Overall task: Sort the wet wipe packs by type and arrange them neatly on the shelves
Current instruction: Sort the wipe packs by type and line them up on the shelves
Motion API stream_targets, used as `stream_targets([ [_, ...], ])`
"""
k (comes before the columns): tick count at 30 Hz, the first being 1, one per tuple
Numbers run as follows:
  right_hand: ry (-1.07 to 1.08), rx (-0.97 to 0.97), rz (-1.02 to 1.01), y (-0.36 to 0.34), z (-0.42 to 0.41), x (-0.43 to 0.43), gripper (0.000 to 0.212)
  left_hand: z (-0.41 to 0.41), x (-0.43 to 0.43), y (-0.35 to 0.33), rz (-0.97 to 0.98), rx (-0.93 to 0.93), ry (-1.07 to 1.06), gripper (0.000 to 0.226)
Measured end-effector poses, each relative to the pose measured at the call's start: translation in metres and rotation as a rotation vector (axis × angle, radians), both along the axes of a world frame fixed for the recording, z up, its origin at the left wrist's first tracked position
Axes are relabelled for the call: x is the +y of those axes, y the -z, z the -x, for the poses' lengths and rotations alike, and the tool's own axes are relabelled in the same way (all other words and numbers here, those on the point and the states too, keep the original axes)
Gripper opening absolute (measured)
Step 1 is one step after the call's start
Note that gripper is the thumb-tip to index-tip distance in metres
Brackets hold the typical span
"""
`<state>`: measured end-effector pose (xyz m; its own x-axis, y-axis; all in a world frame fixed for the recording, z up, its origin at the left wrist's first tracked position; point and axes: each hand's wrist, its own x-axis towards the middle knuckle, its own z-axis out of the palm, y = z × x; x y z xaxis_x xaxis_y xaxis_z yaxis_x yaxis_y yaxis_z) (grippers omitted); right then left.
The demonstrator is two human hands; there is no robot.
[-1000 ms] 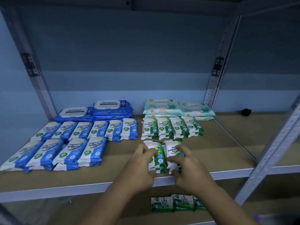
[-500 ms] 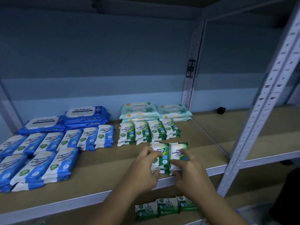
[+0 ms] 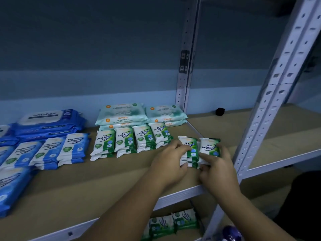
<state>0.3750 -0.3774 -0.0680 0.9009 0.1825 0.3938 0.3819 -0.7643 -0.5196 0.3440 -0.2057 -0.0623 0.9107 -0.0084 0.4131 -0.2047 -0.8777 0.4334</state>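
Observation:
Two small stacks of green pine wipe packs (image 3: pixel 208 148) stand side by side on the brown shelf (image 3: pixel 107 180), right of a row of the same green packs (image 3: pixel 130 141). My left hand (image 3: pixel 169 162) grips the left stack from its left side. My right hand (image 3: pixel 218 168) grips the right stack, fingers curled round its right edge. Pale green flat packs (image 3: pixel 121 114) lie stacked behind the row. Blue small packs (image 3: pixel 57 150) and large blue packs (image 3: pixel 48 122) fill the left.
A grey metal upright (image 3: pixel 271 94) stands just right of my right hand, another upright (image 3: pixel 185 66) at the back. A small black object (image 3: pixel 220 111) lies on the neighbouring shelf. More green packs (image 3: pixel 172 221) lie on the lower shelf.
My view has swung right, so the blue packs slid to the left edge. Both hands have carried the two green stacks rightward and back, close to the right end of the green row.

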Motion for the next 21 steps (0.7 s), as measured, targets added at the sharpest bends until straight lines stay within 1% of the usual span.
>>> stream_targets([
  [2, 0.014, -0.010, -0.035, -0.001, -0.009, 0.003, 0.043, -0.014, 0.000, 0.000, -0.164, -0.055, -0.078, 0.051],
  [4, 0.007, -0.030, -0.072, -0.003, -0.021, 0.006, 0.043, -0.027, 0.000, 0.002, -0.235, -0.094, -0.130, 0.051],
  [8, -0.033, 0.019, -0.078, -0.006, -0.051, 0.018, 0.040, -0.052, 0.004, 0.008, -0.279, -0.143, -0.234, 0.047],
  [12, -0.069, -0.064, -0.166, -0.002, -0.083, 0.032, 0.036, -0.071, 0.011, 0.019, -0.322, -0.224, -0.355, 0.045],
  [14, -0.084, -0.071, -0.227, 0.004, -0.100, 0.040, 0.037, -0.077, 0.012, 0.023, -0.332, -0.237, -0.418, 0.046],
  [17, -0.168, 0.009, -0.312, 0.012, -0.121, 0.047, 0.039, -0.086, 0.012, 0.027, -0.342, -0.237, -0.485, 0.047],
  [21, -0.210, 0.013, -0.342, 0.016, -0.134, 0.050, 0.042, -0.092, 0.016, 0.030, -0.359, -0.255, -0.526, 0.051],
])
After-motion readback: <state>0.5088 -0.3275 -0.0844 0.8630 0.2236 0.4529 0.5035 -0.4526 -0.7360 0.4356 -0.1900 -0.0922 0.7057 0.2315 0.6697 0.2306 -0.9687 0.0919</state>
